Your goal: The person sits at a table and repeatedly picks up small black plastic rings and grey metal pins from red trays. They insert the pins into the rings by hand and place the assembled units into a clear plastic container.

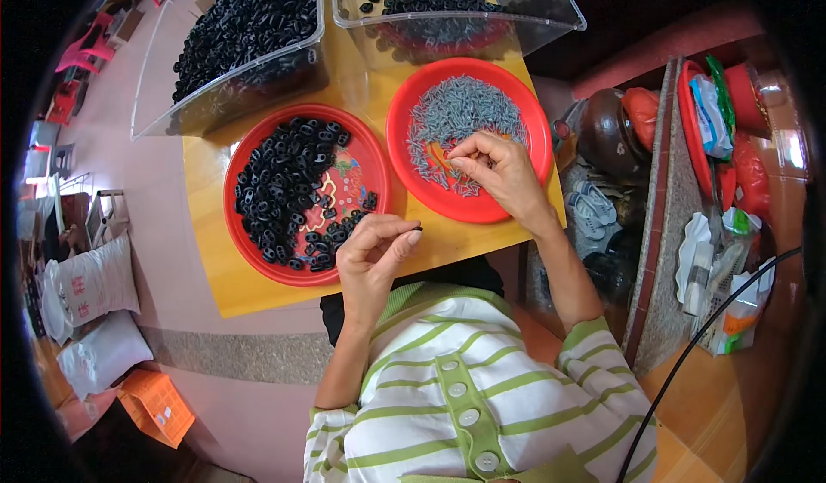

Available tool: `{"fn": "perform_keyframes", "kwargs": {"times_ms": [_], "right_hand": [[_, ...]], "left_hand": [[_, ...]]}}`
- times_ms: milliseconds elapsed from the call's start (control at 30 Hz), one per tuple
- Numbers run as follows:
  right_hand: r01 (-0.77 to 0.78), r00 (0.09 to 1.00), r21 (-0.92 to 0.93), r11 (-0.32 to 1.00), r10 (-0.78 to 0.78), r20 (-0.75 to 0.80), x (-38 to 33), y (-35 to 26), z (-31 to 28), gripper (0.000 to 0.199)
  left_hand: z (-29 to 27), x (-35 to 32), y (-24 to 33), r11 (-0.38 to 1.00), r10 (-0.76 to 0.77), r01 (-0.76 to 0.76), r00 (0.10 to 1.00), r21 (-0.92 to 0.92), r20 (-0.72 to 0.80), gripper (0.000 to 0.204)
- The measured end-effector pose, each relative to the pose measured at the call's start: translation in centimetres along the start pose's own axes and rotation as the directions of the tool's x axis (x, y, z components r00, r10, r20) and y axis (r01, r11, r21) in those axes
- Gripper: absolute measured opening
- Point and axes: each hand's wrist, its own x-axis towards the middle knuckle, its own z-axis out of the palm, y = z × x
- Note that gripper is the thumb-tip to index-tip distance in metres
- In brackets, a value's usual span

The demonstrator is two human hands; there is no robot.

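Observation:
My left hand is closed in a pinch just past the right edge of a red plate, and a small black plastic piece shows at its fingertips. That plate holds a heap of black oval two-hole pieces. Over a second red plate, my right hand has its thumb and forefinger pressed together; what they pinch, if anything, is too small to make out. Grey screw-like pins are spread across this second plate, thinner near my fingers, where its printed bottom shows.
Both plates stand on a yellow table. Behind them, a clear bin is piled with black pieces, and another clear bin holds fewer. A stone-edged shelf with bags and jars is at right. White sacks lie at left.

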Motion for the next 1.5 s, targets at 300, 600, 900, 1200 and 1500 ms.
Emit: {"fn": "perform_keyframes", "kwargs": {"times_ms": [300,600,900,1200,1500], "right_hand": [[-0.090,0.996,0.192,0.977,0.087,0.023,-0.5,0.6,-0.7,0.010],[-0.094,0.996,0.377,0.921,0.086,0.038,-1.4,-0.9,-0.2,0.009],[-0.096,0.995,0.484,0.870,0.100,0.019,-3.0,-4.1,2.0,0.009],[-0.140,0.990,0.473,0.870,0.127,0.059,-3.0,-4.5,2.8,0.010],[-0.128,0.992,0.379,0.917,0.122,0.040,-2.9,-5.3,3.4,0.009]], "left_hand": [[1.0,0.8,1.0,0.987,-0.133,0.131,0.991,-0.094,-0.013,0.012],[2.3,2.4,0.3,0.951,-0.165,0.167,0.986,-0.261,0.031,0.015],[1.8,2.5,0.7,0.834,-0.272,0.271,0.960,-0.480,0.070,0.017],[1.3,2.3,0.4,0.827,-0.252,0.248,0.966,-0.504,0.061,0.014],[1.1,2.1,0.6,0.846,-0.259,0.229,0.966,-0.481,0.004,0.016]]}}
